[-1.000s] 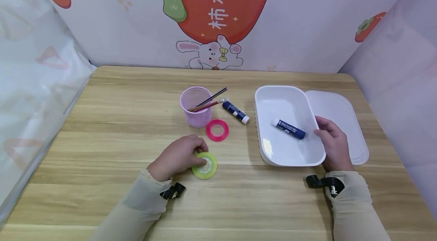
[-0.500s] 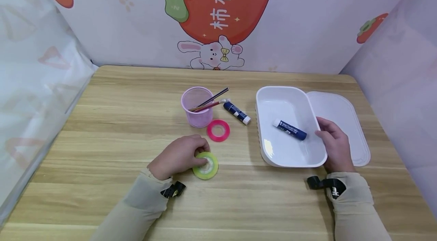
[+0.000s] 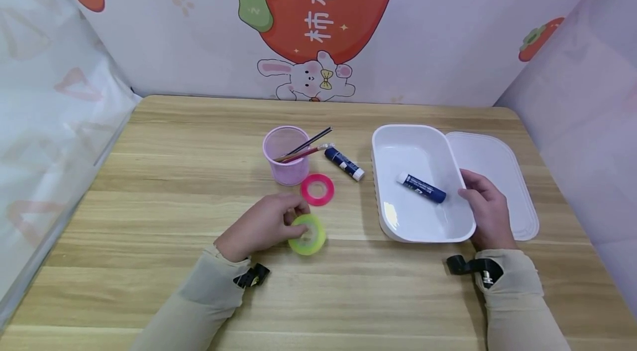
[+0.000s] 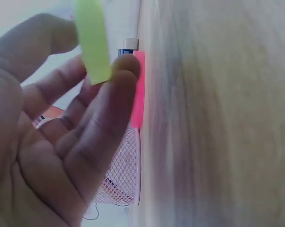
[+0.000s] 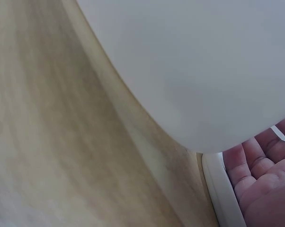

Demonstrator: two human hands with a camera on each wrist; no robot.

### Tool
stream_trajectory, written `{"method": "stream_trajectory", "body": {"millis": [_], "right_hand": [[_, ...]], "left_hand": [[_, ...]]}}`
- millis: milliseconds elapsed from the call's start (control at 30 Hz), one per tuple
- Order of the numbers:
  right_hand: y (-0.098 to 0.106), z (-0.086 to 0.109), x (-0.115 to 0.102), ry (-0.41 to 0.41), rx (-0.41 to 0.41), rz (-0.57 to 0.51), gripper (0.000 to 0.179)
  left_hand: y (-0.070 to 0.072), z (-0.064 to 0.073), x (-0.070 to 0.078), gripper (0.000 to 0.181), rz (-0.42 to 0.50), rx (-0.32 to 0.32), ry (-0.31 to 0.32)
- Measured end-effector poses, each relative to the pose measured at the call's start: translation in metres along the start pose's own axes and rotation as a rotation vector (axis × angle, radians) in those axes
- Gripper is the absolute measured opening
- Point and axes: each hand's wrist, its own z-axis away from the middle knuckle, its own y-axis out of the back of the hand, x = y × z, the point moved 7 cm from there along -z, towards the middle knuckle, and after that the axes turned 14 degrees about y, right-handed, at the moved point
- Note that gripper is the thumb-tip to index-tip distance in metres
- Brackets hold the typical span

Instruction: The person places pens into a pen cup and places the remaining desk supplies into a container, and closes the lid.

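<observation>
My left hand [image 3: 261,225] pinches a roll of yellow tape [image 3: 320,239] between thumb and fingers. In the left wrist view the yellow tape roll [image 4: 93,42] is edge-on and clear of the wood. Just beyond lies a roll of pink tape [image 3: 330,190], flat on the table. My right hand [image 3: 486,210] holds the right side of a white plastic box [image 3: 398,155], its thumb at the rim. Inside the box lies a dark blue glue stick [image 3: 422,188] with a white end. The right wrist view shows the box's outer wall [image 5: 194,85] and my curled fingers beside it.
A pink mesh cup [image 3: 290,171] holding thin brushes or pencils [image 3: 303,155] stands behind the pink tape. Another blue glue stick [image 3: 343,163] lies between cup and box. A white lid [image 3: 502,185] lies right of the box, partly hidden by it.
The yellow tape roll has come up off the table in my left hand and shifted slightly right and away from me. My right hand and the box stay put.
</observation>
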Motion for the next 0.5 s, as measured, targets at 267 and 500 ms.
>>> {"method": "stream_trajectory", "body": {"millis": [267,500], "right_hand": [[0.002,0.001,0.000,-0.007,0.007,0.006,0.040],[0.000,0.000,0.000,0.002,0.011,-0.005,0.040]], "left_hand": [[0.003,-0.001,0.007,0.019,0.118,0.022,0.039],[0.005,-0.002,0.020,0.023,0.132,0.082,-0.024]]}}
